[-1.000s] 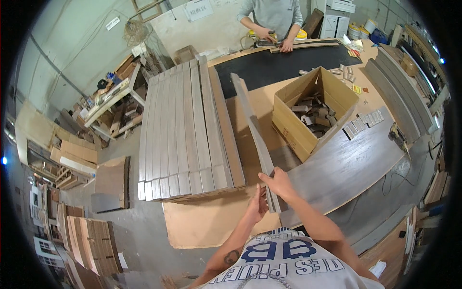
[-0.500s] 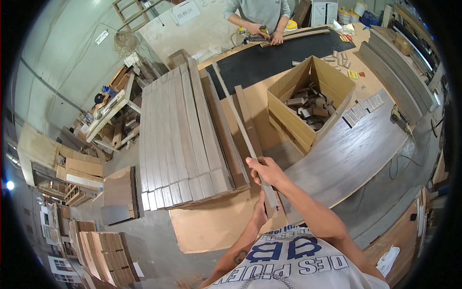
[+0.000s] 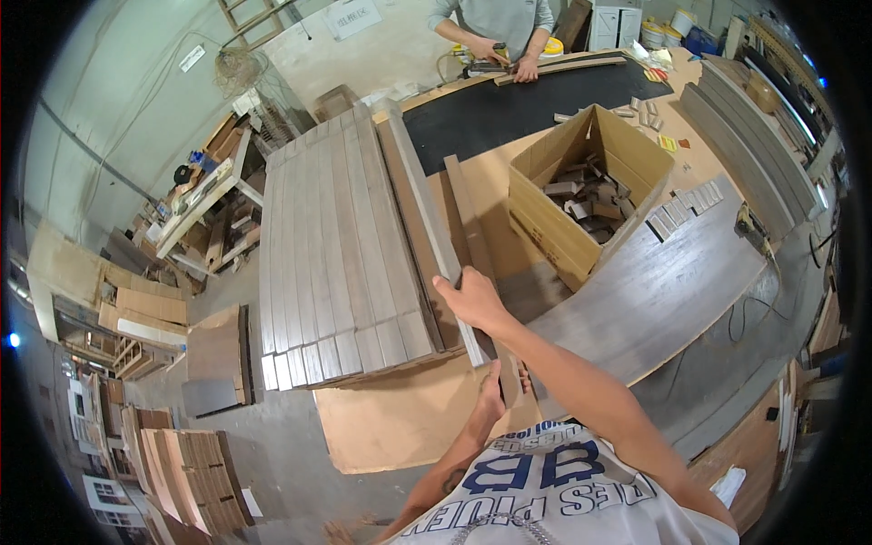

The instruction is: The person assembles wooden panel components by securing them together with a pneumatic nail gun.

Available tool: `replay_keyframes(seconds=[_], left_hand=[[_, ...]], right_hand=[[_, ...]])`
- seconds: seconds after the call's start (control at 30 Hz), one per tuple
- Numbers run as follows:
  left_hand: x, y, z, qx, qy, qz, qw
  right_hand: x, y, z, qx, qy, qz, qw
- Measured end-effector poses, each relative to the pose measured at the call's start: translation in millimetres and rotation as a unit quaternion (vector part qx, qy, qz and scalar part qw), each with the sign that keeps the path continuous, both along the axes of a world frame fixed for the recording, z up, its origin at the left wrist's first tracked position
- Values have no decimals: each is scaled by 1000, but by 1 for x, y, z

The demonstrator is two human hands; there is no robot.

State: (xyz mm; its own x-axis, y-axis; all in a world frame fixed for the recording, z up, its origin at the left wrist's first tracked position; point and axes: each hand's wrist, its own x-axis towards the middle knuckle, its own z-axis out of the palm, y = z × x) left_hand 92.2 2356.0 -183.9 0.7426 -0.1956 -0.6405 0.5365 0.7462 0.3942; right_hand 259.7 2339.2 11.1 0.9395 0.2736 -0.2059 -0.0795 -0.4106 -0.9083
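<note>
My right hand (image 3: 472,298) is closed around a long, narrow grey-brown plank (image 3: 421,186), tilted along the right side of a plank stack. The plank's near end stops just above my left hand (image 3: 491,400), whose thumb is close to that end. My left hand curls around the near end of a second narrow board (image 3: 469,222), with fingertips showing on its far side. That board runs away from me, partly hidden by my right hand and forearm. The stack (image 3: 341,245) of grey-brown planks lies to the left of both pieces.
An open cardboard box (image 3: 536,213) holds short wood blocks. Right of it lies a curved grey panel (image 3: 654,272) with several small blocks. Across the table, a co-worker (image 3: 500,23) handles a tool and strip over a black sheet (image 3: 481,123). A workbench (image 3: 213,209) stands left.
The plank in my right hand has shifted left towards the stack and rolled, showing a wider face. My right hand moved slightly left and up. My left hand stays near the second board's end.
</note>
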Motion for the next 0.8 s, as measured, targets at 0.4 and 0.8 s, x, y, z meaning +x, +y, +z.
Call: replay_keyframes(seconds=[0.4, 0.8], left_hand=[[-7, 0, 28, 30, -38, 12, 999], [-2, -1, 21, 12, -43, -1, 999]], right_hand=[[27, 43, -34, -161, -70, 33, 984], [39, 28, -76, -80, -70, 102, 989]])
